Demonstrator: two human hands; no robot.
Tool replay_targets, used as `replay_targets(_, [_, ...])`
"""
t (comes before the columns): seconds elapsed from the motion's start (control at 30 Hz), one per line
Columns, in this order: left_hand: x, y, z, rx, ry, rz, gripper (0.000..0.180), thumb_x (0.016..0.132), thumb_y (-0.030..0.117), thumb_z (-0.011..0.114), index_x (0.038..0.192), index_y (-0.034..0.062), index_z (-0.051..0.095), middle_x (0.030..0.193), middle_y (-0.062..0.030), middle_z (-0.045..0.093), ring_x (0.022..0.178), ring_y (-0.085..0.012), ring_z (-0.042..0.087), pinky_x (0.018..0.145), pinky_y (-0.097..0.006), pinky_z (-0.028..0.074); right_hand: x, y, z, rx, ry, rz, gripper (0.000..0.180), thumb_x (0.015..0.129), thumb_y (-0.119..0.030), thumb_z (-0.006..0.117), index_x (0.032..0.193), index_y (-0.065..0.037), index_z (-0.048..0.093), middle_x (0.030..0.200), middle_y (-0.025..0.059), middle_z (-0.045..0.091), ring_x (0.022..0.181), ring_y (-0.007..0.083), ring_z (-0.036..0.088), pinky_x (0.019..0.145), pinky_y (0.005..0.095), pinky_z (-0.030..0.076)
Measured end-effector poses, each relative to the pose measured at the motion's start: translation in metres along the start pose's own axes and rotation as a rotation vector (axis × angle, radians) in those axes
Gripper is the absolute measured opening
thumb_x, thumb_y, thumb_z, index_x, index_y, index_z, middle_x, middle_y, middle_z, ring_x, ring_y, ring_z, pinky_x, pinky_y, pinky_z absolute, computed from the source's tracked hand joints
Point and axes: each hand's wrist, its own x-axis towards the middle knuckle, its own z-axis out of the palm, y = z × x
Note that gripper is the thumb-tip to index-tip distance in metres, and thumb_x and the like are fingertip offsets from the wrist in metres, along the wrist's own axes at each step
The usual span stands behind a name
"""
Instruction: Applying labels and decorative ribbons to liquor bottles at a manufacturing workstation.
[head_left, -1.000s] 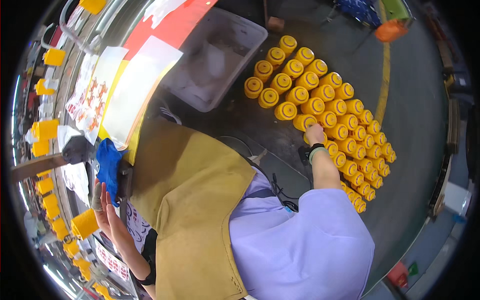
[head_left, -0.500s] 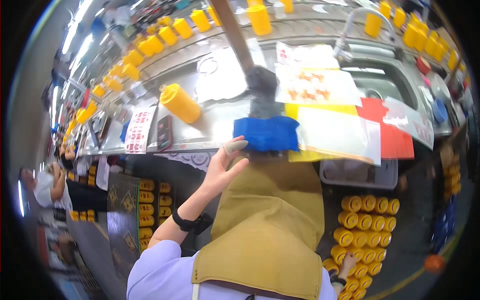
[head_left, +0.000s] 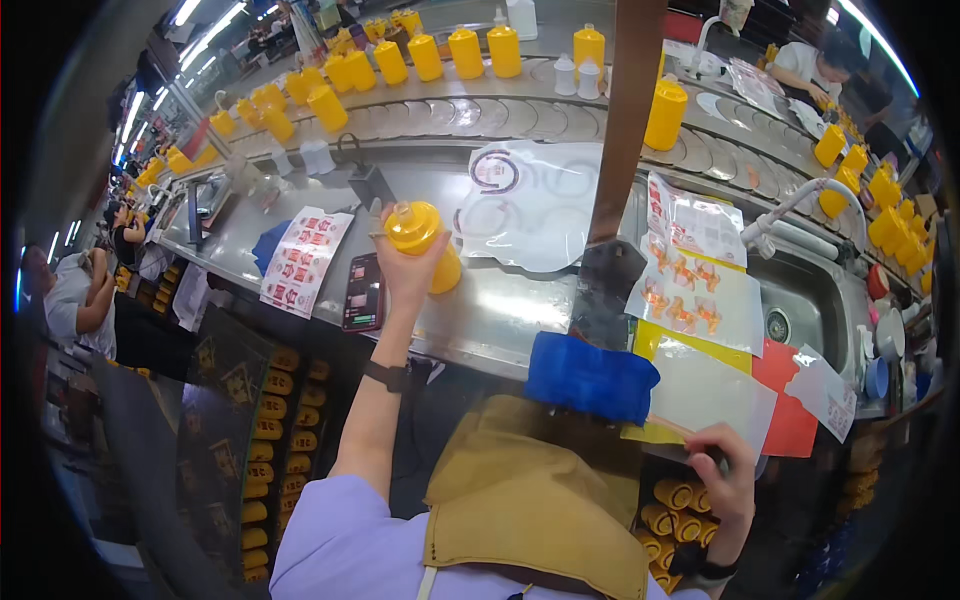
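My left hand point(head_left: 405, 275) is wrapped round a yellow bottle point(head_left: 443, 268) with a narrow neck, over the metal worktop. A phone point(head_left: 363, 292) and a sheet of red printed stickers point(head_left: 305, 262) lie left of that hand. My right hand point(head_left: 726, 474) is curled by the counter's front edge, near a pale sheet point(head_left: 712, 392). Something slim and dark shows between its fingers; what it is I cannot make out. A folded blue cloth point(head_left: 592, 376) sits at the edge between my hands.
Behind the worktop runs a conveyor point(head_left: 440, 118) bearing several yellow bottles. A brown post point(head_left: 622, 130) rises in front of it. The sink point(head_left: 790, 290) is at right. Below stand racks of yellow bottles point(head_left: 262, 452). Other people are at far left and far right.
My left hand has moved up and forward from beside the blue cloth and taken hold of the yellow bottle. My right hand has risen from the bottles below to the counter edge. The view has shifted.
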Motion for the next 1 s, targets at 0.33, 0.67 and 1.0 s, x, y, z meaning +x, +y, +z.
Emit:
replay_targets(0.33, [-0.017,-0.035,-0.003,-0.433,0.001,-0.275,0.075,0.081,0.012,0.086,0.144,0.0004,0.046,0.130,-0.0111,0.062,0.119,-0.0227,0.062,0.103,-0.037,0.050,0.122,-0.040,0.051,-0.041,-0.265,-0.085,0.028,0.084,-0.002,0.079,0.111,-0.004,0.074,0.100,0.0088,0.070,0.078,0.0163,0.063,0.071,0.0292,0.051])
replay_targets(0.67, [-0.080,0.149,0.060,-1.200,-0.809,-0.963,0.057,0.109,0.044,0.050,0.144,0.0004,0.042,0.132,-0.0140,0.060,0.116,-0.0232,0.065,0.097,-0.040,0.056,0.135,-0.033,0.100,-0.105,-0.046,-0.061,0.098,0.089,-0.030,0.079,0.159,0.008,0.022,0.138,0.0290,0.060,0.128,0.0357,0.061,0.105,0.0397,0.048])
replay_targets(1.0, [-0.092,0.156,0.099,-0.988,-0.912,-1.132,0.058,0.108,0.047,0.052,0.137,-0.0009,0.037,0.129,-0.0145,0.058,0.117,-0.0213,0.062,0.096,-0.033,0.053,0.137,0.003,0.095,0.066,0.024,0.211,0.092,0.093,-0.026,0.075,0.159,0.010,0.022,0.139,0.0249,0.062,0.129,0.0286,0.062,0.108,0.0367,0.046])
